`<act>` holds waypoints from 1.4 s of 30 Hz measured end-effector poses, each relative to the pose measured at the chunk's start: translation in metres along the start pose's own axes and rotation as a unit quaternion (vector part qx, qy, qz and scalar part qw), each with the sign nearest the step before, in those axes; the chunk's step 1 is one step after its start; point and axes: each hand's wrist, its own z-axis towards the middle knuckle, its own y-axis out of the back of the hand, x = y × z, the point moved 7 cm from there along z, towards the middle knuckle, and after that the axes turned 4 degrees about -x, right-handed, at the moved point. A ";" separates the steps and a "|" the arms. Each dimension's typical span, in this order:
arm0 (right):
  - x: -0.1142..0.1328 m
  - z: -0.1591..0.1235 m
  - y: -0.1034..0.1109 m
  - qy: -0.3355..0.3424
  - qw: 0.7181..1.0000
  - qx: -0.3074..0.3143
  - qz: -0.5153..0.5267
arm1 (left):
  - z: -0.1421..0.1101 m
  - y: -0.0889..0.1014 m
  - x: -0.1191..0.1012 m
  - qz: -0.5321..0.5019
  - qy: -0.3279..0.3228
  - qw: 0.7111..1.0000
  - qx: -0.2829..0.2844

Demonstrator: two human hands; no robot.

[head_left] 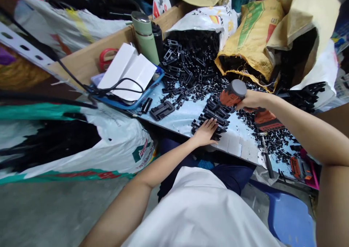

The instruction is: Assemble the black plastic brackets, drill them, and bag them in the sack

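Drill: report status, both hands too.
Right hand gripping orange-and-black drill, nose toward black parts. Left hand resting on those parts. Hammer lying aside, apart from both hands.

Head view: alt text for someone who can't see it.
A person's right hand aims an orange-and-black power tool at lined-up black plastic parts, on which the left hand rests. Behind, a heap of loose black plastic pieces spreads over the light-blue worktop; a black-handled hammer lies to the right.
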 end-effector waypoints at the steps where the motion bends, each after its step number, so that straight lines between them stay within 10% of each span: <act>1: -0.012 0.004 0.007 -0.023 1.000 -0.009 0.006 | -0.001 -0.001 0.001 0.015 0.002 1.000 0.000; 15: -0.094 0.042 0.028 -0.136 0.989 -0.019 -0.061 | 0.005 -0.006 0.002 0.077 0.026 0.997 0.011; 35: -0.082 0.026 0.016 -0.126 0.985 0.013 -0.115 | 0.003 -0.010 0.002 0.034 0.025 0.999 0.026; 42: -0.042 0.012 0.011 -0.059 0.991 0.011 -0.121 | 0.043 -0.004 0.020 -0.004 0.065 0.997 0.028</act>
